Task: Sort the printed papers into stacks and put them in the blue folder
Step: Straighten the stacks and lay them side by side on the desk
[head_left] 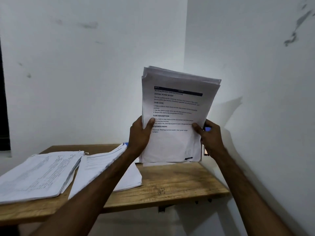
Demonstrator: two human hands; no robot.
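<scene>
The fingers (150,122) of the left hand (139,135) are clamping the left edge of a sheaf of printed papers (175,108), thumb lying on the front page and the rest curling behind. The right hand (211,137) is gripping the right edge the same way, thumb on the front. A small blue patch is showing beside the right hand's fingers; what it is cannot be told.

The sheaf is standing upright, slightly tilted, its sheets fanning unevenly at the top. The front page is showing a dark header bar and bold headings such as "TASK GOAL". Whether its lower edge is touching the wooden table (170,181) cannot be told.

Two more paper stacks are lying flat on the table: one at the far left (39,174), one in the middle (102,166) with a blue corner (125,144) peeking out behind it. Scuffed white walls (85,65) are meeting in a corner behind.

Both forearms are reaching forward and up.
</scene>
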